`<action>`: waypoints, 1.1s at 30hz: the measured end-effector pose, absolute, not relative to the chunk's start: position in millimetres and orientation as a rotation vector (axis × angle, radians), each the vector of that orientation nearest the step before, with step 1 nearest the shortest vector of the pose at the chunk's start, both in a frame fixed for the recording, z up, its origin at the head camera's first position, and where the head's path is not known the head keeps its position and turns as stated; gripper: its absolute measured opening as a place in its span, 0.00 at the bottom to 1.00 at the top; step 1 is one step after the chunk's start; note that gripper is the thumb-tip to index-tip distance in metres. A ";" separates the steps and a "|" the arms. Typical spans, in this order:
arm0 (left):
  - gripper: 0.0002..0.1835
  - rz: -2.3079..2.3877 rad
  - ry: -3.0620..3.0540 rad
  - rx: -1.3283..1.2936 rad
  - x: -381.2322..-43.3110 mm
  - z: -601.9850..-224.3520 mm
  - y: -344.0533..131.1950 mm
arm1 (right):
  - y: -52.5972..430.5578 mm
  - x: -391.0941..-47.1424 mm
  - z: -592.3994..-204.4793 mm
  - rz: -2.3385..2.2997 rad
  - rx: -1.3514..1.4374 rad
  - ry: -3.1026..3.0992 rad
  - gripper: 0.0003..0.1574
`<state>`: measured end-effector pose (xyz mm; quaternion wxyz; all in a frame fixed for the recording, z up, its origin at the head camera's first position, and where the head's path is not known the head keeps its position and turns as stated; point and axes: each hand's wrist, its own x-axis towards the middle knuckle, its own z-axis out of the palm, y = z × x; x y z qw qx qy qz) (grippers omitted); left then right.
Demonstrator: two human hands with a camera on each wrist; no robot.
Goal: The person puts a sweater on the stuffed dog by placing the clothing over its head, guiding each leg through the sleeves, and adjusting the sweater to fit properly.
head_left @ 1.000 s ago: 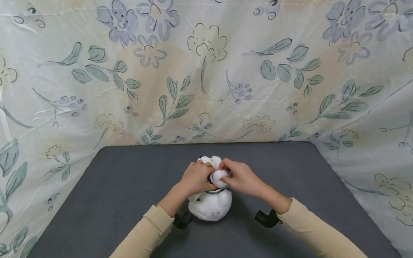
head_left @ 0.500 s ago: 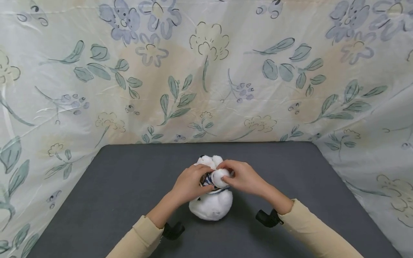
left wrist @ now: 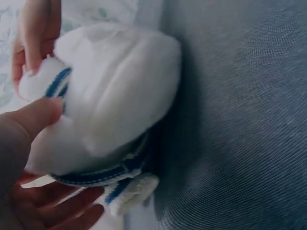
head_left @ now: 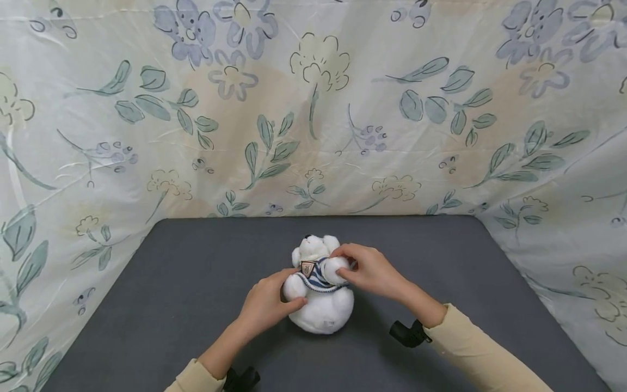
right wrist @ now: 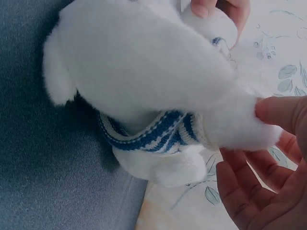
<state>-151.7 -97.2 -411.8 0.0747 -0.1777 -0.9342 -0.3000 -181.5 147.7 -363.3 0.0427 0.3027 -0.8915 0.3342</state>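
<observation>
A white plush bear (head_left: 320,318) is on the dark grey table, its black nose towards the far side. It wears a blue-and-white striped knit top (head_left: 319,281) with a small patch (head_left: 307,268) on the chest. My left hand (head_left: 266,299) holds the bear's arm on the left, thumb on the near side and fingers around the far side. With thumb and fingers, my right hand (head_left: 369,270) pinches the other arm (right wrist: 240,124), whose paw sticks out of a striped sleeve (right wrist: 189,129). In the left wrist view, a knit end (left wrist: 134,191) hangs below the top's blue hem.
The grey tabletop (head_left: 196,272) extends around the bear. A floral-printed cloth (head_left: 313,109) stands behind and along both sides. Black wrist cameras (head_left: 410,333) sit below both hands.
My left hand has left the bear's chest and upper body, moving left and nearer to the arm on that side, so the top and patch show. My right hand stays on its arm.
</observation>
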 end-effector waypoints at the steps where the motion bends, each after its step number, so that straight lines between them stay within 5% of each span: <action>1: 0.29 -0.920 -2.784 -0.530 -151.8 -413.2 -97.0 | 147.6 -181.5 -363.6 1.019 0.933 -2.716 0.14; 13: 0.20 -0.971 -2.589 -0.518 -157.7 -392.5 -91.7 | 153.0 -179.0 -371.1 0.989 0.873 -2.618 0.14; 33: 0.23 -0.882 -2.534 -0.731 -166.2 -383.0 -51.0 | 191.3 -174.3 -408.6 1.056 0.689 -2.776 0.13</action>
